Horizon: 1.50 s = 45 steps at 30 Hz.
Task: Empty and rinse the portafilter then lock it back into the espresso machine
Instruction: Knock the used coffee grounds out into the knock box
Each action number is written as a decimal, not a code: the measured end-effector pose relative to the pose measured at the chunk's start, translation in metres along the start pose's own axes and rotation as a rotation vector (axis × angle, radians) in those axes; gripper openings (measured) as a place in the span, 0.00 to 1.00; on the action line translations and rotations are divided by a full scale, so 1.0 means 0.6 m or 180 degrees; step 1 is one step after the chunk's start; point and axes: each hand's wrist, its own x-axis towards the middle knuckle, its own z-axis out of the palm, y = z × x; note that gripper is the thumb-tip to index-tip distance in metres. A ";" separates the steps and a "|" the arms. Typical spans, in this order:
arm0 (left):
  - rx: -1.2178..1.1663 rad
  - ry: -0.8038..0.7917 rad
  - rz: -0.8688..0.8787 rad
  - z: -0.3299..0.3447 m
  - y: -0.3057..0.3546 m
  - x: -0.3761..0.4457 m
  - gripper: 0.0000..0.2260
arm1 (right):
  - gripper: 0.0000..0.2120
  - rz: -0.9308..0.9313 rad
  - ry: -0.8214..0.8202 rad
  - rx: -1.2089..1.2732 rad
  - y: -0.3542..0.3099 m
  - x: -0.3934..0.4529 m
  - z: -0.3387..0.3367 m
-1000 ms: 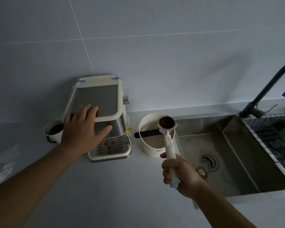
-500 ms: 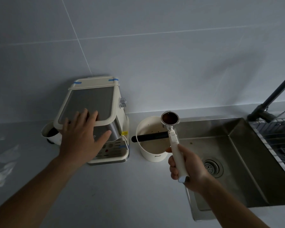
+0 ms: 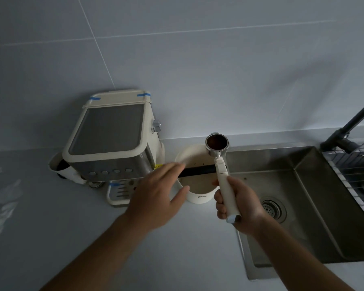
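Two hands over grey counter (image 3: 93, 238): right hand (image 3: 239, 203) grip clasps portafilter (image 3: 221, 164), left hand (image 3: 156, 198) spread

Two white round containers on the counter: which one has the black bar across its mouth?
The knock box, right of the espresso machine beside the sink. The black bar spans its opening. The cup, left of the machine, has no bar.

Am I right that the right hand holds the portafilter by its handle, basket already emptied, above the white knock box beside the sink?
Not quite. The head view shows the portafilter basket full of dark coffee grounds, not emptied. The rest stands: the right hand grips its handle, holding it above the white knock box beside the sink.
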 end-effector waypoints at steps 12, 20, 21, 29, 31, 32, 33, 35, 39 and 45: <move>0.0300 -0.0584 -0.0534 0.111 -0.047 0.021 0.23 | 0.17 0.0005 0.0083 -0.0179 0.010 0.004 -0.001; -0.0230 -0.0214 -0.1246 0.129 -0.052 0.027 0.20 | 0.17 0.0105 0.0208 -0.0226 0.023 -0.002 -0.002; -0.0243 -0.0212 -0.1278 0.131 -0.050 0.030 0.20 | 0.17 0.0108 0.0219 -0.0236 0.024 -0.003 -0.002; -0.0261 -0.0174 -0.1404 0.144 -0.047 0.036 0.22 | 0.15 0.0064 0.0219 -0.0294 0.022 -0.012 -0.013; -0.0262 -0.0143 -0.1349 0.145 -0.048 0.032 0.23 | 0.15 0.0063 0.0222 -0.0322 0.021 -0.012 -0.017; -0.0263 -0.0133 -0.1325 0.146 -0.048 0.030 0.23 | 0.15 0.0068 0.0232 -0.0332 0.022 -0.011 -0.017; -0.0273 -0.0131 -0.1320 0.146 -0.048 0.028 0.23 | 0.16 0.0074 0.0245 -0.0334 0.023 -0.009 -0.016; -0.0331 -0.0137 -0.1353 0.147 -0.048 0.025 0.24 | 0.16 0.0079 0.0256 -0.0317 0.026 -0.005 -0.010; -0.0454 -0.0058 -0.1361 0.148 -0.045 0.021 0.26 | 0.17 0.0043 0.0239 -0.0360 0.029 0.002 0.000; -0.0559 -0.0060 -0.1394 0.146 -0.048 0.020 0.26 | 0.16 0.0003 0.0224 -0.0487 0.030 0.012 0.003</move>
